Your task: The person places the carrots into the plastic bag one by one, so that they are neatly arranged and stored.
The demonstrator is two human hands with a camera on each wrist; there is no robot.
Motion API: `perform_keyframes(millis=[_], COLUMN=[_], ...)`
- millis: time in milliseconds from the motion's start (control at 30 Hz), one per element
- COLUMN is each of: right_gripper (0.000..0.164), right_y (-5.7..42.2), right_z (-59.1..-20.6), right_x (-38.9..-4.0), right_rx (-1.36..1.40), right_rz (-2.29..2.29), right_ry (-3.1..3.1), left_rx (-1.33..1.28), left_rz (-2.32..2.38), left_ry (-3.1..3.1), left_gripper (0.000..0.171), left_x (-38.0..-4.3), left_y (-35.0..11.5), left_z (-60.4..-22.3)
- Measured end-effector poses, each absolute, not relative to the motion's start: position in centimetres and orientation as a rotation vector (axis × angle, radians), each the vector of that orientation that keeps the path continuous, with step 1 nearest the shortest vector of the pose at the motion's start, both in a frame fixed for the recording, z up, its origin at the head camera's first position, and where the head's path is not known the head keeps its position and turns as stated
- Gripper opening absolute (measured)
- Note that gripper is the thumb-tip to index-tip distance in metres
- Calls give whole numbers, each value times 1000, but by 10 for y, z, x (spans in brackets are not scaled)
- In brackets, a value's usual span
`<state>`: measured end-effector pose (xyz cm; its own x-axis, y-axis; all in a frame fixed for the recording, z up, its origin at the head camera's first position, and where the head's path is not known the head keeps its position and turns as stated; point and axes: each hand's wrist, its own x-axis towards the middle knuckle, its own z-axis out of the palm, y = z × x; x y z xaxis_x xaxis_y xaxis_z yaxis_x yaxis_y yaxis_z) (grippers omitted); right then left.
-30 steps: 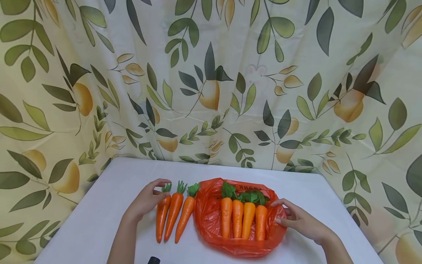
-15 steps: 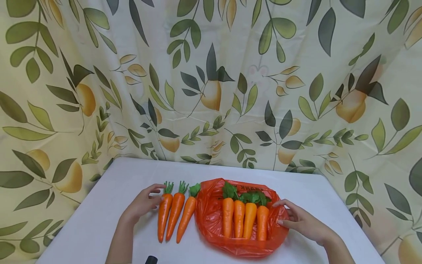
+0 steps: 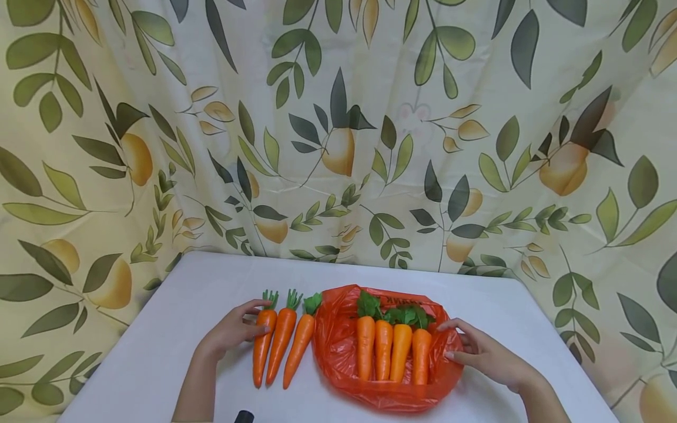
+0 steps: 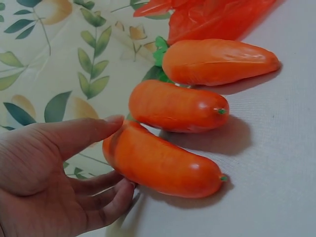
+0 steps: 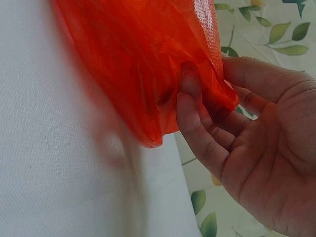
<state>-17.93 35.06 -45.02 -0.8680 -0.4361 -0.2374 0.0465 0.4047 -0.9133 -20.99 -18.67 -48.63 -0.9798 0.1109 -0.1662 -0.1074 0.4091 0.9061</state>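
Observation:
Three orange carrots with green tops lie side by side left of a red plastic bag [image 3: 332,352]. My left hand [image 3: 231,332] is at the upper end of the leftmost carrot [image 3: 261,355], thumb on one side and fingers on the other. In the left wrist view, the thumb touches this carrot [image 4: 165,165] near its green end. My right hand [image 3: 486,353] pinches the right edge of the bag; in the right wrist view, thumb and fingers have the thin red film [image 5: 133,64] between them. Several carrots [image 3: 401,352] with leafy tops lie in the bag's open mouth.
The middle carrot [image 3: 282,346] and the right one [image 3: 299,351] lie close beside the leftmost. A small black object [image 3: 244,417] shows at the front edge of the view. Behind the white table [image 3: 211,276] hangs a leaf-patterned curtain [image 3: 338,223].
My left hand drew back a little from the leftmost carrot's top, then came back with thumb and fingers around its upper end. My right hand stays at the bag's edge.

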Motion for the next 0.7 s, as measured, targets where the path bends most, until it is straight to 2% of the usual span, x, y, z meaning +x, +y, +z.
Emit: perform_keyframes(millis=[333, 700], right_gripper=[46, 31], right_y=[351, 339], right_z=[-450, -451], right_x=[-179, -179], right_rx=[-358, -302], right_rz=[-1486, -1398], right_ry=[2199, 2398], left_rx=[-14, -22], left_rz=[1572, 1542], left_ry=[2465, 2486], left_gripper=[59, 59], left_x=[-209, -210], left_y=[-183, -182], left_z=[-485, -486])
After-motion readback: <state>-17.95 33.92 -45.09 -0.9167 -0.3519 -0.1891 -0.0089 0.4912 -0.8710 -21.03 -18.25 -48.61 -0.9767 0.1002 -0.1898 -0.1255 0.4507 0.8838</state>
